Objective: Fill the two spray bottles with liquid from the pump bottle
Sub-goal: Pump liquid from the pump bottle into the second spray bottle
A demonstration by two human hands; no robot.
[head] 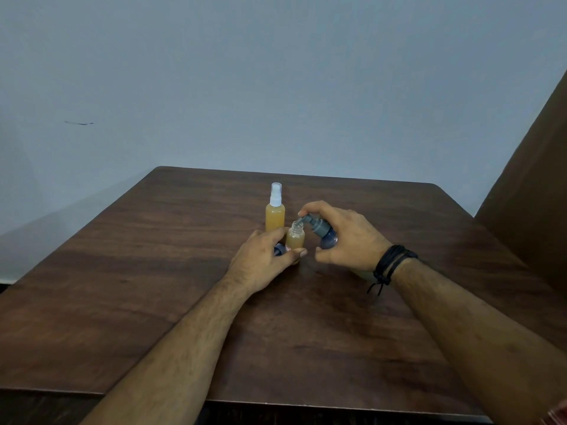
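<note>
While the right hand (346, 237) grips the grey-headed pump bottle (325, 234), left-hand fingers (294, 252) pinch the uncapped amber spray bottle (295, 237).

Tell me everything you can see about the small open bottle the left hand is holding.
The small open bottle is clear plastic by its look, mostly full of cloudy amber liquid. Its threaded neck is bare, no sprayer on it. It stands upright on the wooden table, gripped by the left hand. The pump bottle nozzle, held by the right hand, sits at its mouth.

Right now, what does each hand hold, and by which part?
Left hand grips the open small bottle by its body; right hand holds the pump bottle at its neck.
</note>
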